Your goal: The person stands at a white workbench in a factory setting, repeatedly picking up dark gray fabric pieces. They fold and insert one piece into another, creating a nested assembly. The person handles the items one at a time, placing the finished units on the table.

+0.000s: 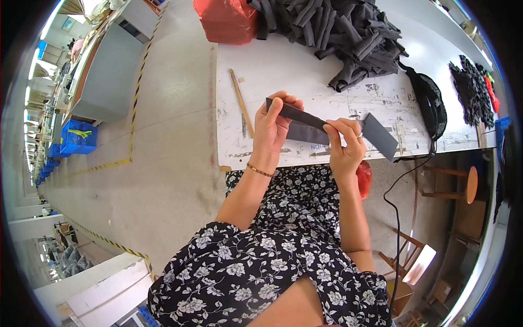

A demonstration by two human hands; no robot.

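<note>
Between my two hands a narrow dark strip of fabric [300,116] is stretched above the white table. My left hand [276,121] pinches its left end between thumb and fingers. At the strip's right end, my right hand [345,141] grips with thumb and fingertips. Below the strip, a flat dark fabric piece [306,133] lies on the table, partly covered by my hands. Just right of my right hand rests another flat dark grey piece [379,136]. A wooden ruler-like stick [241,102] lies left of my left hand.
A large heap of dark fabric strips [338,32] covers the far part of the table [283,65]. Beside it stands a red bag [226,20]. A black mesh-like item [427,101] and a smaller dark pile [471,90] lie at right. A black cable [395,210] hangs off the edge.
</note>
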